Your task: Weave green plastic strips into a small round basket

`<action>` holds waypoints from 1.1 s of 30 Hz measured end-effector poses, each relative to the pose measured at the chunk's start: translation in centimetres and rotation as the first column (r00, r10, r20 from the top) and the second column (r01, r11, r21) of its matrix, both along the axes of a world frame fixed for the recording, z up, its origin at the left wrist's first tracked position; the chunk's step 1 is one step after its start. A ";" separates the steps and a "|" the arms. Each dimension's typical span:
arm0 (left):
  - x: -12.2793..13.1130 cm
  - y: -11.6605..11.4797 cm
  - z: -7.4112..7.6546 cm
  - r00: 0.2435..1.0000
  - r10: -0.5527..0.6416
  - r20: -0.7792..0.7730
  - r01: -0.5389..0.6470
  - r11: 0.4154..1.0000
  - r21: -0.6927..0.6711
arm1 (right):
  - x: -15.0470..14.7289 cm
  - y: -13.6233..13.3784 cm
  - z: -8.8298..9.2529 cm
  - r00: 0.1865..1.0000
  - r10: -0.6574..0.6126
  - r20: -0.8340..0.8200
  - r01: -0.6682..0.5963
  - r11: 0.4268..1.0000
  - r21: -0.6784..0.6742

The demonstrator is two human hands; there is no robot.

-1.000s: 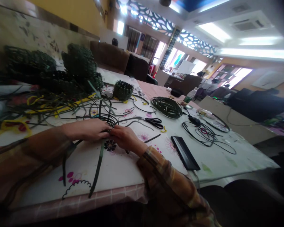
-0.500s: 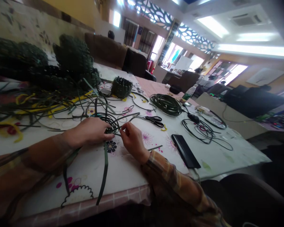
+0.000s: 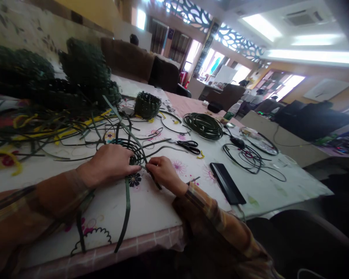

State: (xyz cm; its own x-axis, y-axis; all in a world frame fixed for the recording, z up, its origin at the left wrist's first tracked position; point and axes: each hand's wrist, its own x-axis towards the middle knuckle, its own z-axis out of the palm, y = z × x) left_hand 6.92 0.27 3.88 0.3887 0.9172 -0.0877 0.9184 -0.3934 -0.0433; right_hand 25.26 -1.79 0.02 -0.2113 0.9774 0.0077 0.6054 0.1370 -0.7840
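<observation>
On the flowered tabletop [image 3: 163, 211], near its front edge, lies a round of dark green weaving [image 3: 138, 158], partly covered by the left hand [image 3: 110, 164]. That hand lies over the weaving's near left side, thumb along the rim; I cannot tell whether it grips or only presses. The right hand [image 3: 159, 172] pinches a narrow strip [image 3: 156, 183] between thumb and fingers at the rim's near right side.

The weaving looks at an early stage: several curved rows sit close together around the middle, while long loose ends [image 3: 128, 205] spread outward, unwoven. No raised wall shows on it, whereas the small basket [image 3: 147, 105] behind it has full sides. Scissors [image 3: 189, 146] and a thick coil of strip [image 3: 203, 126] lie beyond the right hand, untouched.
</observation>
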 end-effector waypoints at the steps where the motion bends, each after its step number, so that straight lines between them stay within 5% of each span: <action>1: 0.0 0.0 0.0 1.000 0.002 0.002 -0.002 1.000 0.001 | 0.3 -0.1 0.1 0.999 0.010 -0.038 -0.012 0.999 -0.053; 7: -0.6 -0.3 -0.2 1.000 0.022 0.022 -0.022 1.000 0.019 | 1.7 -0.4 0.0 0.940 -0.002 -0.342 -0.126 0.928 -0.351; 14: -1.4 -0.4 -0.7 0.996 0.008 0.088 -0.019 0.992 0.123 | 1.2 -0.3 -0.5 0.946 0.097 -0.309 -0.188 0.942 -0.279; 19: -1.4 -0.4 -0.8 0.997 -0.020 0.077 0.009 0.991 0.136 | 0.6 -0.7 -0.7 0.930 0.037 -0.366 -0.170 0.925 -0.339; 25: -1.5 -0.8 -0.7 0.978 -0.096 0.183 0.077 0.991 0.109 | 0.2 -0.7 -0.8 0.782 -0.057 -0.620 -0.330 0.807 -0.490; 33: -1.5 -0.4 -0.7 0.968 -0.181 0.172 0.176 0.984 0.042 | 0.2 0.7 -2.3 0.649 -0.032 -0.760 -0.520 0.710 -0.475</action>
